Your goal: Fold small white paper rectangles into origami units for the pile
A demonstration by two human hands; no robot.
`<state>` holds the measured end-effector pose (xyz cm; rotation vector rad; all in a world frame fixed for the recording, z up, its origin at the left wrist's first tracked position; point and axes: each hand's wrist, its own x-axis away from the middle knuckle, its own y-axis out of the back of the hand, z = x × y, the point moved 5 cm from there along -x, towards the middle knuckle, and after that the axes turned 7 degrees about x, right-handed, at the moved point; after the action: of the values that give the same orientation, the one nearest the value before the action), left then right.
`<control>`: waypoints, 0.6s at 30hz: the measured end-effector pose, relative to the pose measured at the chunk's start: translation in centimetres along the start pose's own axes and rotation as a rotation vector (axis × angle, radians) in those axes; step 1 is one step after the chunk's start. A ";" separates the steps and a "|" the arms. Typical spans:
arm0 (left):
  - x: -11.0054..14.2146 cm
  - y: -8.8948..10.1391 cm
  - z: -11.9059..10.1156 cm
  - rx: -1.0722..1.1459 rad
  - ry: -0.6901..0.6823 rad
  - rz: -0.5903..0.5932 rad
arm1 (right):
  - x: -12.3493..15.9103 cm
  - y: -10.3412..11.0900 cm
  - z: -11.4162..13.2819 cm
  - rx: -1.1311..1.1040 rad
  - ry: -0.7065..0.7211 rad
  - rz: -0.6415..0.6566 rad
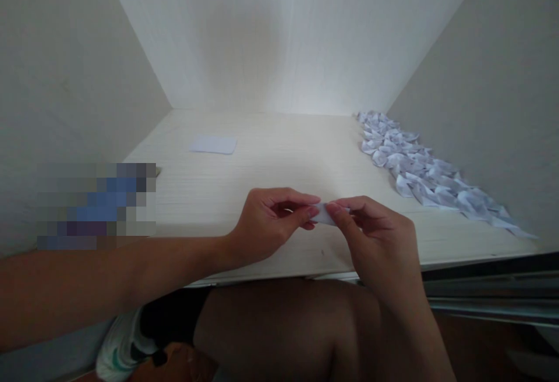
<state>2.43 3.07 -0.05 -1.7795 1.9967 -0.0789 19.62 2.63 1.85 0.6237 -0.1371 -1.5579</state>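
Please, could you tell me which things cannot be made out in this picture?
All in the head view:
- Small paper: its ends, covered by the left grip and right grip.
- Paper pieces at right: their exact number, as they overlap.
- Whatever lies behind the pixelated patch.
- Left forearm: its upper part, cut off by the left edge.
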 end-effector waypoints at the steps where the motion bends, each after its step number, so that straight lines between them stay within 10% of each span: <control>1: 0.0 0.0 0.1 0.000 0.000 0.002 | 0.0 0.1 -0.1 0.014 0.000 -0.013; 18: -0.3 0.2 1.1 0.048 0.088 0.013 | -0.2 0.3 -0.6 0.079 0.010 0.028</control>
<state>2.61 3.63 -0.99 -1.7614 2.0492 -0.2029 20.18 3.00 1.55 0.6886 -0.2003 -1.5277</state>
